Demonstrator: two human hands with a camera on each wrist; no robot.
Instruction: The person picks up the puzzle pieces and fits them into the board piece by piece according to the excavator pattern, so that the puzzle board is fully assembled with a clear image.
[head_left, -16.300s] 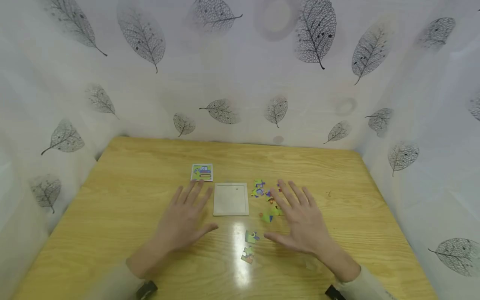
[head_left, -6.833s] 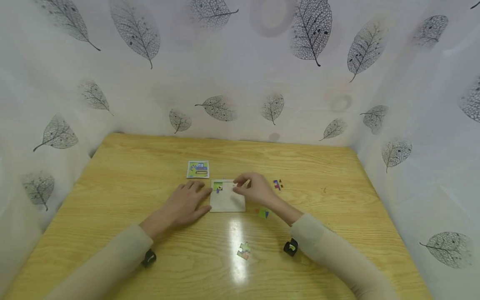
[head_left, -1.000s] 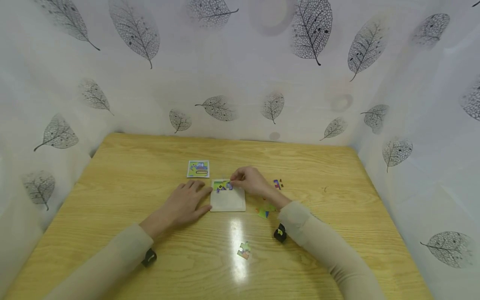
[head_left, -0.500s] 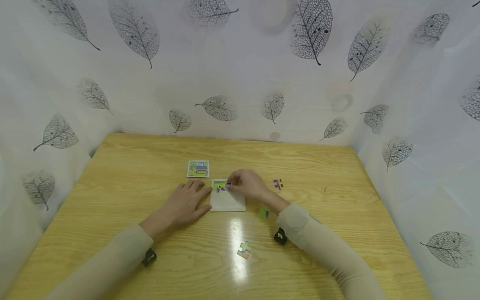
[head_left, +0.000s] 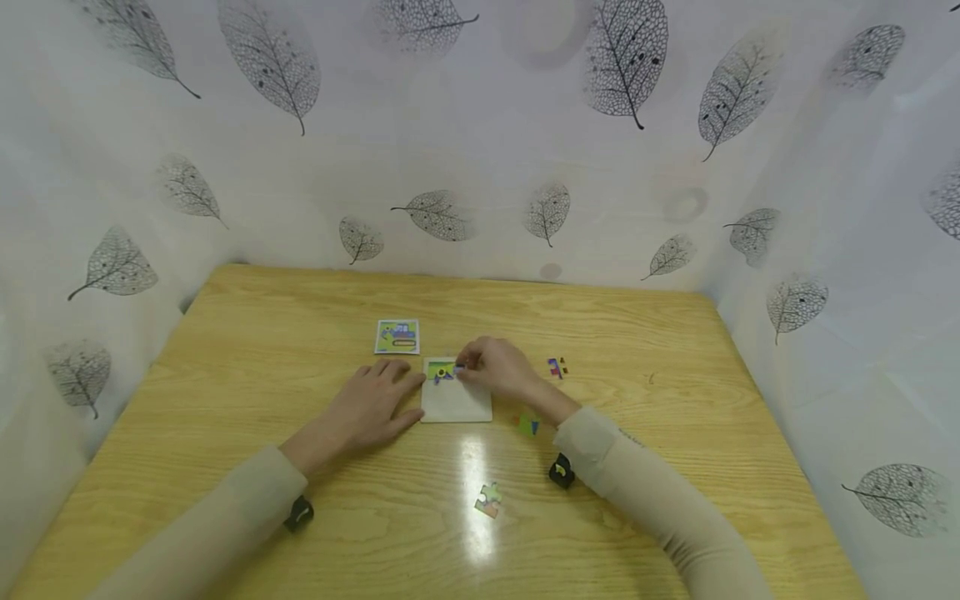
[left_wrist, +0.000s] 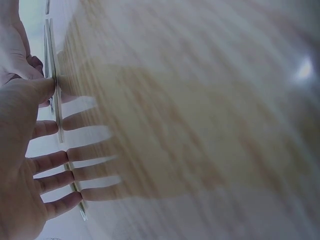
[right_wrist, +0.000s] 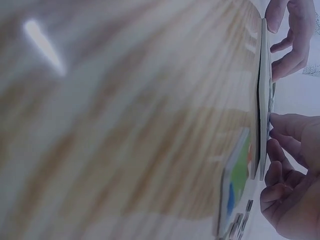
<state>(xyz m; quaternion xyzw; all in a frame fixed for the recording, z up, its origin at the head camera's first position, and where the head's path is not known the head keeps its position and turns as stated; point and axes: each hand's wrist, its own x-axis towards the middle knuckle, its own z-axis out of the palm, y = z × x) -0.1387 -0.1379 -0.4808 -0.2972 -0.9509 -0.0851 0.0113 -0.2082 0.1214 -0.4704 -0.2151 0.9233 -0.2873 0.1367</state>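
A pale square puzzle tray (head_left: 456, 407) lies flat mid-table. Jigsaw pieces (head_left: 441, 374), green, yellow and purple, lie in its far left corner. My left hand (head_left: 366, 408) rests at the tray's left edge, thumb and index finger touching the rim, other fingers loosely spread. With thumb and fingertips my right hand (head_left: 498, 371) pinches a bluish puzzle piece (head_left: 459, 368) down at the tray's far side, partly hidden by the fingers. In the right wrist view those fingertips meet the upper face of the tray (right_wrist: 263, 90).
A picture card (head_left: 397, 337) of a digger lies beyond my left hand. Loose pieces lie about: a green and blue piece (head_left: 528, 426) under my right forearm, a purple and red group (head_left: 557, 367) farther right, a green and orange piece (head_left: 488, 500) nearer me.
Both hands were spread above the table at first; the left now steadies the tray, which has gained pieces from the table. Lately my right hand shifted slightly left with its piece.
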